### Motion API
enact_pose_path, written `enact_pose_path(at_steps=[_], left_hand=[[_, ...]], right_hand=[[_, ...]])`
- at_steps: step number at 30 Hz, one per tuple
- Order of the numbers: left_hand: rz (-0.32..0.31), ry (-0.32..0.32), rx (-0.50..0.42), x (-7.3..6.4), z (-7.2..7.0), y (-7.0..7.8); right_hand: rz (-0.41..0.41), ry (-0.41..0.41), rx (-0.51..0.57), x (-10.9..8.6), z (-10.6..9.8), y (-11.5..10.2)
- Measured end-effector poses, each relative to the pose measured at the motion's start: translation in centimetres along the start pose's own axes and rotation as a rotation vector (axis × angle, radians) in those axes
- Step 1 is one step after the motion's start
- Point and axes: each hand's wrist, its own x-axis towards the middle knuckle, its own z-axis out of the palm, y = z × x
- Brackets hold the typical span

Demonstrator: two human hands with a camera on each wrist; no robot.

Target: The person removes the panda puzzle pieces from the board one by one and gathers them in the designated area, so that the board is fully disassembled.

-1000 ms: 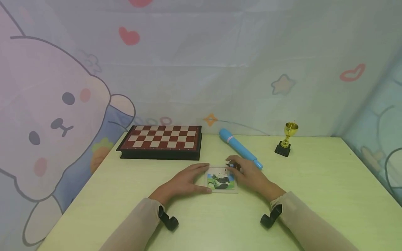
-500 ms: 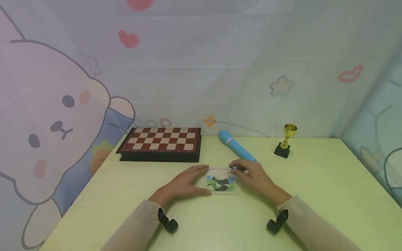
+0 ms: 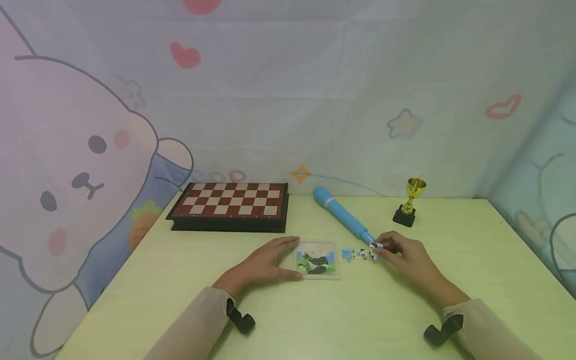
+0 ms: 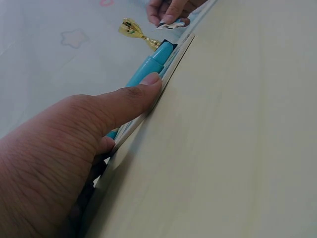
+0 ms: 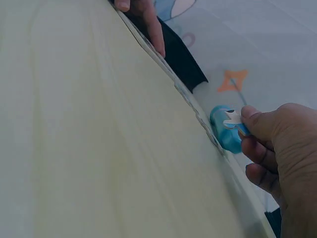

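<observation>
A square jigsaw puzzle tray [image 3: 315,246] with a panda picture, its top part bare, lies on the table. My left hand [image 3: 261,261] holds the tray's left side, fingers at the far corner and thumb at the near one; the left wrist view shows the thumb [image 4: 143,91] against its edge. To the right, my right hand [image 3: 409,254] pinches a puzzle piece [image 5: 233,120] between thumb and fingers. Beside the tray lie a blue puzzle piece [image 3: 348,254] and panda-patterned pieces [image 3: 365,254], partly overlapped by the held piece.
A light blue wand-shaped object [image 3: 342,214] lies slantwise behind the loose pieces, its narrow end by my right hand. A checkered board box [image 3: 231,205] stands back left, a gold trophy cup [image 3: 410,197] back right. A printed cloth [image 3: 288,100] hangs behind the table.
My right hand has moved right from the tray's upper right corner to the loose pieces, with a piece in its fingers. The loose pieces have come into view. My left hand stays put.
</observation>
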Motion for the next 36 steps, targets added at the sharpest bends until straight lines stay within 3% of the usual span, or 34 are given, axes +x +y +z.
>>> enact_pose_path(at_steps=[6, 10, 13, 23, 36], left_hand=[[-0.003, 0.003, 0.006, 0.0, 0.1, -0.1], [-0.005, 0.005, 0.010, 0.0, 0.0, 0.1], [-0.005, 0.006, 0.007, -0.1, 0.0, 0.2], [0.002, 0.004, -0.003, -0.1, 0.0, 0.1], [-0.003, -0.001, 0.001, -0.1, -0.1, 0.3]], right_hand=[[-0.004, 0.000, -0.051, -0.7, -1.4, 2.1], [0.036, -0.053, -0.049, -0.6, -1.7, 3.0], [0.059, -0.085, -0.052, -0.6, -1.5, 3.2], [-0.013, -0.066, -0.093, -0.6, -1.4, 3.5], [0.010, -0.085, -0.073, -0.7, -1.5, 3.3]])
